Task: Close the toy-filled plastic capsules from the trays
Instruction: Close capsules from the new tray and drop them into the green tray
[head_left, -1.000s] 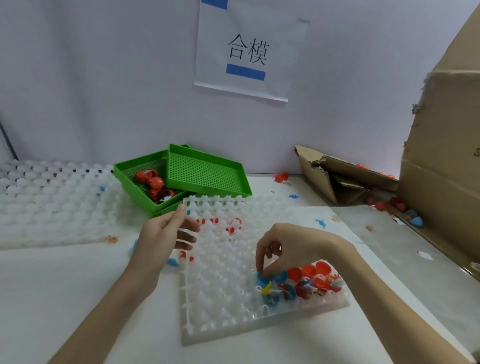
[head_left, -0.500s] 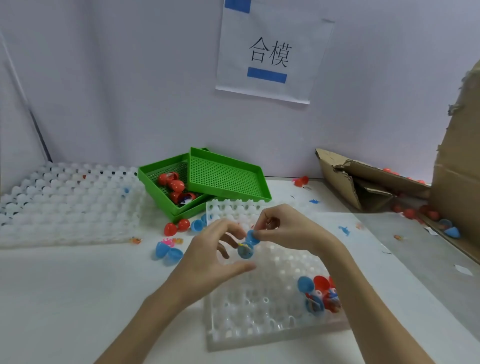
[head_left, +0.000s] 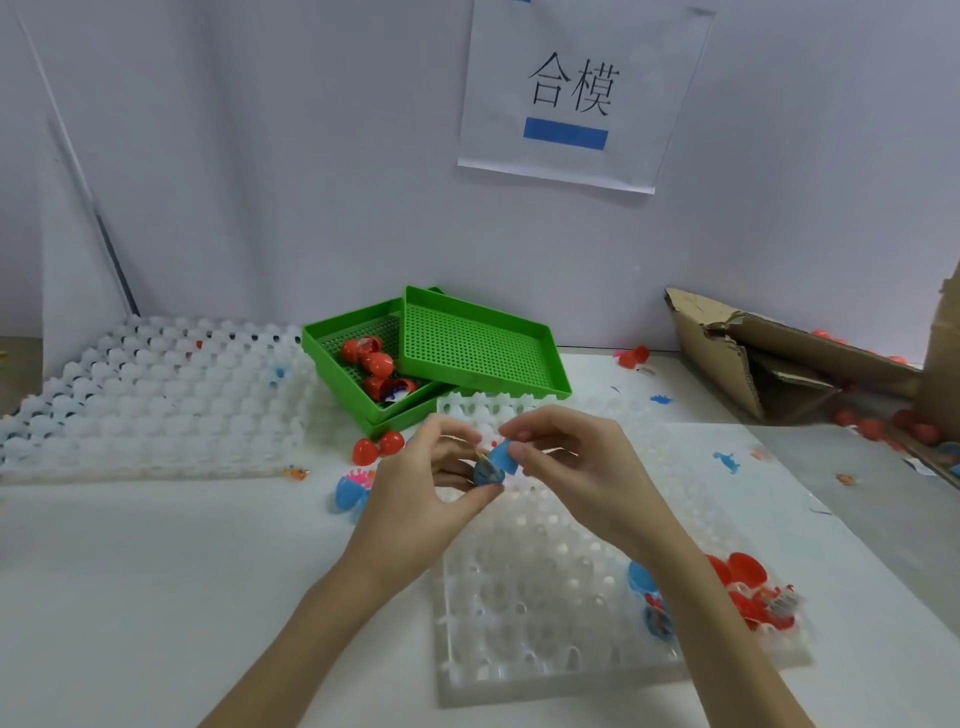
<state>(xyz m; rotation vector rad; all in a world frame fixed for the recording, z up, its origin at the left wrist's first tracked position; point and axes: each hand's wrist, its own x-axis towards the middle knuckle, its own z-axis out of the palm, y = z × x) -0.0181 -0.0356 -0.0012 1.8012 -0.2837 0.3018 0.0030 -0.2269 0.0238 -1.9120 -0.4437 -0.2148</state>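
Both hands meet above the far half of the clear dimpled tray (head_left: 545, 597). My left hand (head_left: 421, 493) pinches the lower half of a blue capsule (head_left: 487, 474) with a small toy showing in it. My right hand (head_left: 566, 462) pinches the capsule's blue lid (head_left: 505, 457), which stands open and tilted at the top of that half. Open red capsules (head_left: 748, 587) and blue capsules (head_left: 647, 587) with toys sit in the tray's near right corner, partly hidden by my right forearm.
A second white dimpled tray (head_left: 156, 400) lies at the left. Two stacked green mesh trays (head_left: 467, 343) hold red capsules at the back. Two red capsules (head_left: 376, 448) and blue capsule halves (head_left: 347, 492) lie loose on the table. Torn cardboard boxes (head_left: 769, 358) stand at the right.
My right hand lifted a blue capsule from the tray's near right corner up to the middle. My left hand left the tray's edge and joined it; both now pinch the capsule.
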